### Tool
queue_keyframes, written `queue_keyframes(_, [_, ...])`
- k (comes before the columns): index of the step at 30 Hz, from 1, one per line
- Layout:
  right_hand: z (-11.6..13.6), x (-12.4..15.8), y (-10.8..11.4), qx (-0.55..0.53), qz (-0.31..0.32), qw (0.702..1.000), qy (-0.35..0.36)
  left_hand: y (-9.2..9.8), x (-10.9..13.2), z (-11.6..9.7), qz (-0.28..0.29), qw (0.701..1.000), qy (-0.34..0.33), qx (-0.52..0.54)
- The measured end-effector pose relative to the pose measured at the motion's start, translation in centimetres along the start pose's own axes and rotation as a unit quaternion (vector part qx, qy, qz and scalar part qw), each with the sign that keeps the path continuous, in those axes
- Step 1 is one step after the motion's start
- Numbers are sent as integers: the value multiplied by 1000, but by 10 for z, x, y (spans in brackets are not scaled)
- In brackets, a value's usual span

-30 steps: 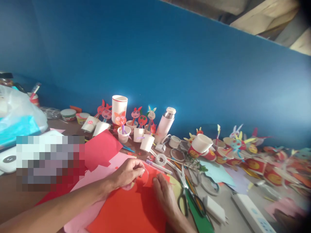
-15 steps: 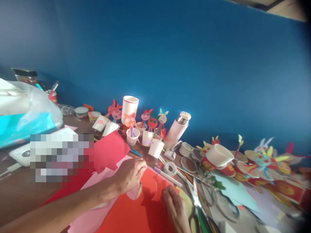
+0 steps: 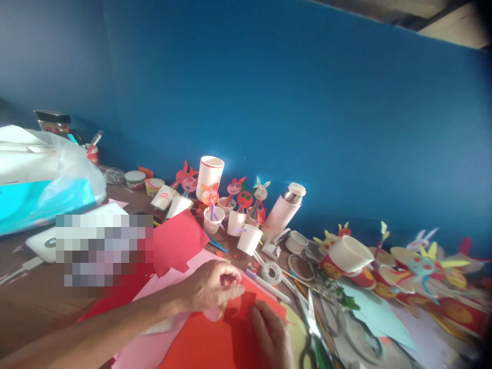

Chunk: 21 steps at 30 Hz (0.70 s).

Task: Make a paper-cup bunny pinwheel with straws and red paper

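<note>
Red paper cutout lies on a bigger red sheet over pink card, between L hand and R hand. L hand curled, fingertips just above cutout, can't tell if it's pinching anything. R hand's fingers out straight, tips at cutout's edge, nothing held. Just beside: white pen, tape roll, scissors. Further along the bench: paper cups, pink flask, paper bunny on a stick, all against blue wall. Plastic bag far left.
</note>
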State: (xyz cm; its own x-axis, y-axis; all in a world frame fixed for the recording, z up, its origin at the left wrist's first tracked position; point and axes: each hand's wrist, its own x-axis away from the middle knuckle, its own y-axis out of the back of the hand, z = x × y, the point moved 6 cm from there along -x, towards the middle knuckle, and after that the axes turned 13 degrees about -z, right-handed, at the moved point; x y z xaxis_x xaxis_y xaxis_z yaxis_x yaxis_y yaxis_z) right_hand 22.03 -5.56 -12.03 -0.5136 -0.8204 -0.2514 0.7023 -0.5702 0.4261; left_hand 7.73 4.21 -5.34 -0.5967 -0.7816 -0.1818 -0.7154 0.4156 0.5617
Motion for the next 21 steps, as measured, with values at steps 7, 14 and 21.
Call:
queue_keyframes(7, [6,5,-5,-3,38,999,28,-14,1,7,20,992,66,101])
queue_keyframes(14, [7,-2,8,19,-10,1000,-18,22,-19,12,-84,968,126,201])
queue_keyframes(21, [4,1,6,42,9,999,27,71,-31,13,-177,930,130,293])
